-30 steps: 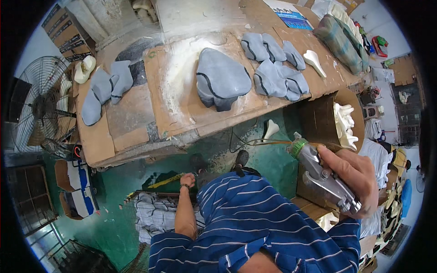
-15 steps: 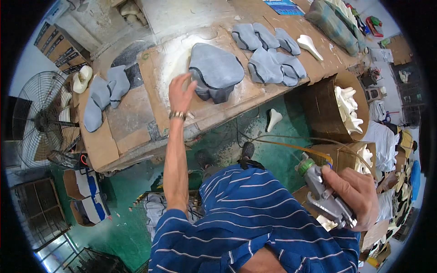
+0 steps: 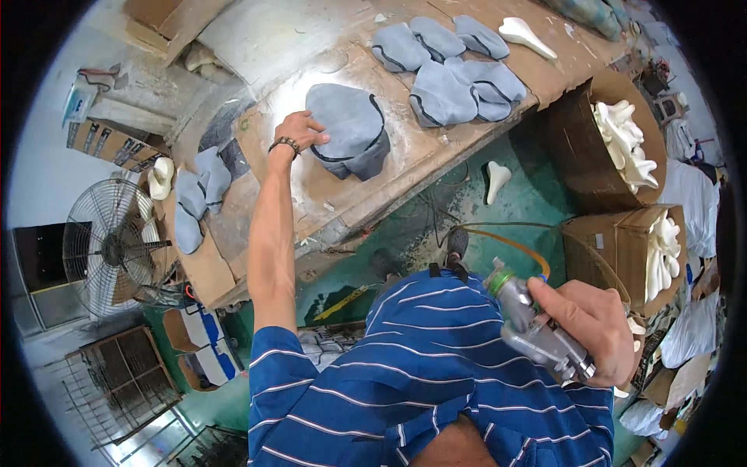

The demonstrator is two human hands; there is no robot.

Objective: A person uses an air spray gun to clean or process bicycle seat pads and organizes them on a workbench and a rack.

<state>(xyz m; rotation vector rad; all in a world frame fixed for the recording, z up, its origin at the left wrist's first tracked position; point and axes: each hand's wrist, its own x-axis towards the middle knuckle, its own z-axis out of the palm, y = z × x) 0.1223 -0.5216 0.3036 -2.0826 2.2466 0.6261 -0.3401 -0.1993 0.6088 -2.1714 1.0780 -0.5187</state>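
Aslant in right grip (image 3: 593, 328), the spray gun (image 3: 537, 335), green-ringed end forward-left.

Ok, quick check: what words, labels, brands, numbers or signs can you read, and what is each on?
No text reads clearly in this view.
Cardboard box above the fan: dark printed bands, too small to read.
Carton at the right: small pale patch, possibly a label, unreadable.
Spray gun in the right hand: no lettering I can make out.
Large gray piece at the left hand: none visible.
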